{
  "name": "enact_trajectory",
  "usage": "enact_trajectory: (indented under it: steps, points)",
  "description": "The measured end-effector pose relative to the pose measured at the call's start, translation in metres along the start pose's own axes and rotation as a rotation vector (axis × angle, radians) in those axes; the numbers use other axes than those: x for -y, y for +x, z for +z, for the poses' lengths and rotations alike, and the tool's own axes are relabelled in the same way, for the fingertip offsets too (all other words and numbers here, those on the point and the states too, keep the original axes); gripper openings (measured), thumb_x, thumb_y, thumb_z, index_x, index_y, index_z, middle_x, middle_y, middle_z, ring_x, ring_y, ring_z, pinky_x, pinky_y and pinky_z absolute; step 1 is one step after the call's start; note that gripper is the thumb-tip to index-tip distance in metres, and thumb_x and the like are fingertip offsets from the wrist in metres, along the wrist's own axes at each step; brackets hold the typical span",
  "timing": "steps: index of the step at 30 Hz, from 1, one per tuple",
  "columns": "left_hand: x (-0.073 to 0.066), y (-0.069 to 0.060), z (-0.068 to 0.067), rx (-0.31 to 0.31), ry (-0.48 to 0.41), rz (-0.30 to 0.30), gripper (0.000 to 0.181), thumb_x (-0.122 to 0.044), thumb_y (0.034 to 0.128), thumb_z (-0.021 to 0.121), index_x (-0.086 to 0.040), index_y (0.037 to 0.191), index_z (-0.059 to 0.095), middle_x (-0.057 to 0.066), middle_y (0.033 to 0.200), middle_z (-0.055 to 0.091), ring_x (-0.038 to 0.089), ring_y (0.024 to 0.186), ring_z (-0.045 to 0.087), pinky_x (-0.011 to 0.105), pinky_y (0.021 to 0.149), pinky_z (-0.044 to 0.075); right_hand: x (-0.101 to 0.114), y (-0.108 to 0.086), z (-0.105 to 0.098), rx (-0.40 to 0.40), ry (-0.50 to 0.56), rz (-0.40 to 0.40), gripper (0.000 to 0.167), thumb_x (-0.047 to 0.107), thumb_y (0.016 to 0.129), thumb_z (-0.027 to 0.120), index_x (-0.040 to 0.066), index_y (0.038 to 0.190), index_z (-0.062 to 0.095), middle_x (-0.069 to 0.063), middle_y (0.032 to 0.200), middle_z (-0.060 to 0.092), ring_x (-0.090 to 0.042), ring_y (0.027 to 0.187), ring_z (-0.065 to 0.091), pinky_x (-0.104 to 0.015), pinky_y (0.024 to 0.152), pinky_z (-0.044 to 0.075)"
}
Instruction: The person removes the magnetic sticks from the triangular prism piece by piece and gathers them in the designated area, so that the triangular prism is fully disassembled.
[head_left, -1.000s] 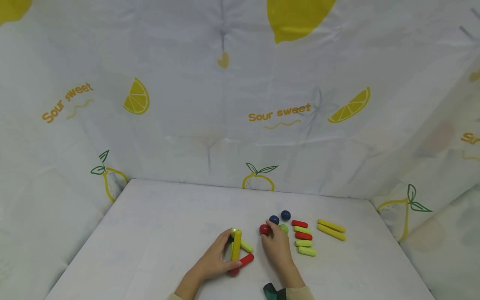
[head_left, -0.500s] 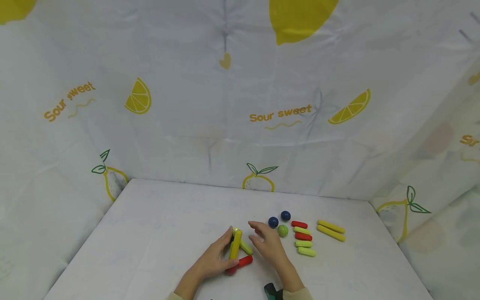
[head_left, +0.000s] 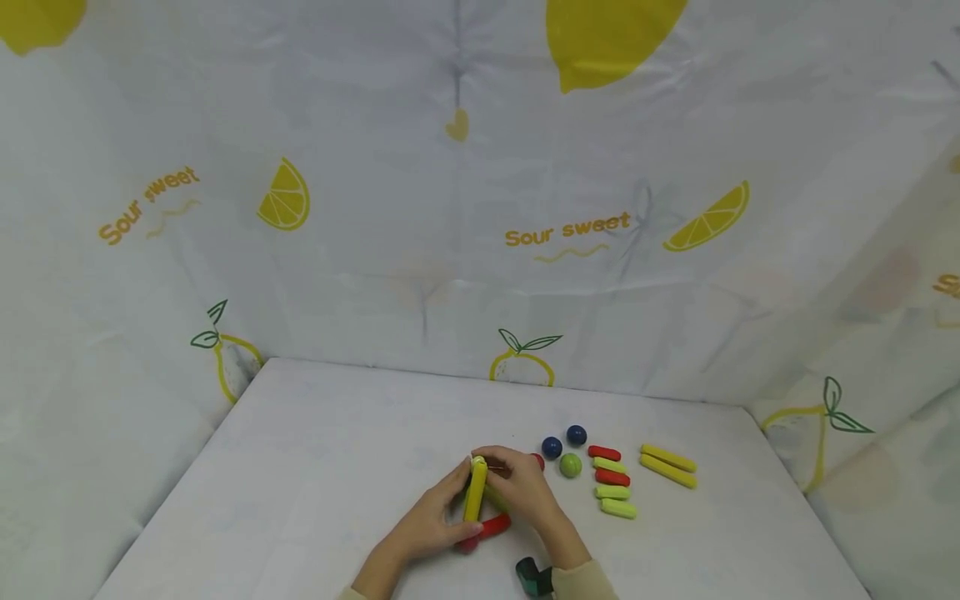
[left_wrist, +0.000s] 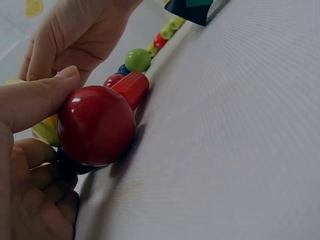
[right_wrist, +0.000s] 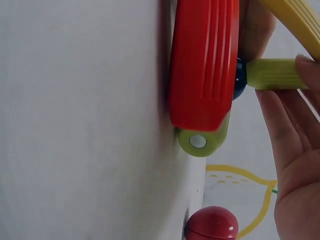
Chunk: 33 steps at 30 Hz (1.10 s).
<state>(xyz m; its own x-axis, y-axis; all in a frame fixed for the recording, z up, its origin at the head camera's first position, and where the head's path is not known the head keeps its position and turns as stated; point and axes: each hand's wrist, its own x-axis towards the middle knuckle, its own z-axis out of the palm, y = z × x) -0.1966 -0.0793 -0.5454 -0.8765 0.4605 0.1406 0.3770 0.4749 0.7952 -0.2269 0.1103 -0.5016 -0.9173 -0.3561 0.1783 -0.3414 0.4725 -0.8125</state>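
Note:
My left hand (head_left: pixel 427 522) grips a yellow magnetic stick (head_left: pixel 475 493), thumb near its lower end and fingers at the far end. Beside the thumb lies a large red ball (left_wrist: pixel 96 126), with a red magnetic stick (head_left: pixel 495 526) extending from it along the table. My right hand (head_left: pixel 528 490) reaches the far end of this build. In the right wrist view its thumb and fingers pinch a lime stick (right_wrist: pixel 275 74) that meets a dark blue ball (right_wrist: pixel 240 79). Another lime stick (right_wrist: pixel 200 142) lies low behind the red one, its pale end showing. The exact joints are partly hidden.
A loose red ball (head_left: pixel 538 461) lies just right of my right hand. Near it are blue balls (head_left: pixel 552 447) and a green ball (head_left: pixel 571 465). Farther right are short red and lime sticks (head_left: pixel 612 477), then two yellow sticks (head_left: pixel 667 467). A lemon-print sheet (head_left: pixel 375 208) hangs behind.
My right hand has left the loose red ball and moved left to the build, where it now pinches the lime stick. My left hand keeps its grip on the yellow stick.

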Motion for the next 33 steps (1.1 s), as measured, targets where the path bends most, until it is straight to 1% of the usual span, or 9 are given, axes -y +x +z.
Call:
enact_trajectory:
  steps: [4,6,12,15,17,22,25,29,33]
  points:
    - [-0.003,0.001,0.000,0.007,-0.007,-0.021,0.085,-0.044,0.0861,0.063,-0.006,0.150,0.023,0.007,0.156,0.024,0.028,0.142,0.027,0.051,0.113,0.028,-0.001,0.002,0.000,-0.084,0.047,0.032,0.021,0.011,0.090,0.063,0.006,0.110,0.067,-0.009,0.107,0.070,-0.022,0.099,0.068,-0.025,0.083,0.056]
    - [-0.004,0.001,0.000,0.011,-0.010,-0.028,0.085,-0.045,0.0859,0.063,-0.005,0.149,0.023,0.008,0.156,0.024,0.029,0.142,0.027,0.052,0.113,0.028,-0.003,0.003,-0.001,-0.119,0.093,0.073,0.021,0.011,0.089,0.064,0.003,0.108,0.067,-0.012,0.105,0.070,-0.023,0.096,0.069,-0.024,0.080,0.057]
    - [-0.004,0.001,0.000,0.015,-0.004,-0.036,0.085,-0.046,0.0861,0.063,-0.005,0.149,0.024,0.008,0.156,0.025,0.029,0.142,0.027,0.051,0.113,0.028,-0.008,0.003,-0.005,-0.135,0.334,0.255,0.034,0.018,0.089,0.064,-0.004,0.116,0.061,-0.017,0.103,0.070,-0.019,0.088,0.069,-0.026,0.076,0.058]
    - [-0.004,0.001,0.000,0.017,-0.003,-0.036,0.085,-0.046,0.0864,0.063,-0.005,0.149,0.024,0.008,0.156,0.025,0.028,0.142,0.027,0.050,0.113,0.028,-0.009,0.003,-0.008,-0.150,0.429,0.303,0.039,0.020,0.091,0.063,-0.006,0.119,0.058,-0.016,0.106,0.069,-0.016,0.091,0.068,-0.026,0.080,0.057]
    - [-0.004,0.001,0.000,0.017,-0.004,-0.040,0.085,-0.047,0.0861,0.062,-0.005,0.149,0.024,0.008,0.156,0.025,0.028,0.142,0.027,0.050,0.113,0.028,-0.009,0.001,-0.011,-0.159,0.469,0.304,0.040,0.018,0.090,0.064,-0.006,0.121,0.056,-0.018,0.110,0.067,-0.017,0.095,0.067,-0.026,0.082,0.056]
    - [-0.004,0.001,0.000,0.015,-0.009,-0.051,0.087,-0.048,0.0851,0.063,-0.005,0.149,0.024,0.008,0.156,0.025,0.029,0.142,0.027,0.051,0.113,0.027,-0.012,-0.011,-0.021,-0.187,0.457,0.272,0.039,0.014,0.089,0.065,-0.002,0.122,0.055,-0.017,0.117,0.065,-0.019,0.099,0.066,-0.025,0.086,0.055]
    - [-0.004,0.001,0.000,0.014,0.001,-0.055,0.087,-0.049,0.0849,0.063,-0.005,0.149,0.024,0.007,0.156,0.025,0.028,0.142,0.027,0.051,0.113,0.027,-0.016,-0.023,-0.032,-0.219,0.460,0.279,0.038,0.013,0.087,0.067,0.000,0.122,0.056,-0.015,0.117,0.065,-0.018,0.100,0.066,-0.023,0.086,0.054]
    - [-0.003,0.002,0.000,0.020,0.003,-0.057,0.087,-0.049,0.0854,0.062,-0.005,0.149,0.024,0.007,0.156,0.024,0.029,0.142,0.027,0.051,0.113,0.027,-0.021,-0.044,-0.051,-0.259,0.458,0.348,0.036,0.009,0.086,0.068,0.001,0.119,0.058,-0.015,0.118,0.064,-0.018,0.102,0.065,-0.024,0.085,0.055]
    - [-0.001,0.001,0.001,0.021,0.010,-0.058,0.087,-0.049,0.0855,0.062,-0.005,0.150,0.023,0.007,0.156,0.023,0.029,0.142,0.027,0.051,0.113,0.026,-0.031,-0.068,-0.073,-0.285,0.381,0.441,0.034,0.009,0.085,0.068,0.001,0.116,0.058,-0.014,0.117,0.064,-0.018,0.104,0.064,-0.025,0.086,0.055]
